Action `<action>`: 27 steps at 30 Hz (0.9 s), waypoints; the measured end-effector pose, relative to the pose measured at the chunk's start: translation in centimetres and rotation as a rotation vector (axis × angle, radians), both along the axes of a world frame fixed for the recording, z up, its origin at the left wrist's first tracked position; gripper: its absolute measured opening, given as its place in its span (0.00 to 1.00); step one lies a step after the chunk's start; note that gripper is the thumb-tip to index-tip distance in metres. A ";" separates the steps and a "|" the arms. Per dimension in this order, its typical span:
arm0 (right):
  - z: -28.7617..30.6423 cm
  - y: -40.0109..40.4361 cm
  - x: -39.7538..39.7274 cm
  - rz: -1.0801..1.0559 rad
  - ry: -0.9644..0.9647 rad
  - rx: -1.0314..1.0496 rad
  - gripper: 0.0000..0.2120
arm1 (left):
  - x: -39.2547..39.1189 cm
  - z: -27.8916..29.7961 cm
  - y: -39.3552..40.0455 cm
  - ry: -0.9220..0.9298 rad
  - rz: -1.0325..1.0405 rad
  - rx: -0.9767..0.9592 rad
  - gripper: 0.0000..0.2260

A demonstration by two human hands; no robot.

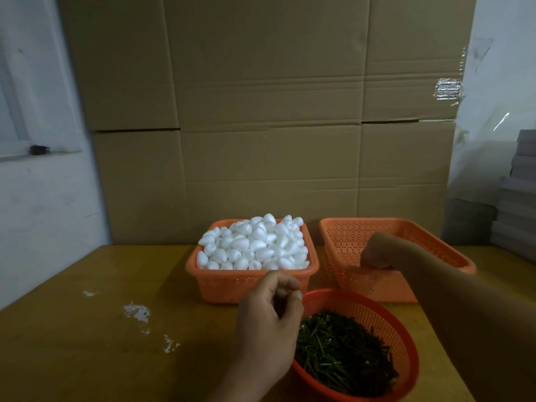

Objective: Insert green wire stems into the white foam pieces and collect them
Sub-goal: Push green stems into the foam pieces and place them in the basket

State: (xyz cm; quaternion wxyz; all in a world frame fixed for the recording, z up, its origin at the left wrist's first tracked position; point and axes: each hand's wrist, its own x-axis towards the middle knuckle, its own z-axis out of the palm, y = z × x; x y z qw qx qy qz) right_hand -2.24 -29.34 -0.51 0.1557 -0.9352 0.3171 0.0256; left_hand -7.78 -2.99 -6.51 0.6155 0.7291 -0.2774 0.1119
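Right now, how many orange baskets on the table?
3: square basket of foam pieces at center; square basket right of it, contents unclear; round basket of green stems nearest.

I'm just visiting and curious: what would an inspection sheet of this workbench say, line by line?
Surface: yellow-brown table, with white crumbs scattered left of centre.
Job's things: square orange basket heaped with white foam pieces; round red basket of green wire stems; a second square basket at right, contents hidden.
Clutter: nothing seen beyond the crumbs.
Grips: left hand with fingers curled, whether it pinches anything is unclear; right hand reaches into the right basket, fingers hidden.
Cables: nothing seen.
Surroundings: cardboard sheets behind, white wall at left, grey stack at right.
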 end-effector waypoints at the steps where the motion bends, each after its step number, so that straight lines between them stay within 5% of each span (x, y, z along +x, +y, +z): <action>1: 0.0 -0.4 0.1 -0.034 -0.043 0.047 0.09 | 0.1 -0.1 0.0 -0.005 0.003 0.006 0.09; 8: 0.1 -0.9 -1.2 -0.141 -0.473 0.088 0.09 | 0.3 -0.2 0.1 -0.023 0.009 0.026 0.10; 13: 0.9 1.7 -4.9 -0.010 -0.770 0.329 0.16 | 0.0 -0.2 0.1 -0.123 0.083 0.089 0.09; 17: 1.3 5.0 -9.8 0.102 -0.829 0.472 0.23 | -0.1 0.0 0.1 -0.167 0.152 0.120 0.08; 27: -2.1 8.6 -13.9 0.341 -1.071 0.240 0.22 | 2.2 1.5 1.2 -0.186 0.347 0.171 0.08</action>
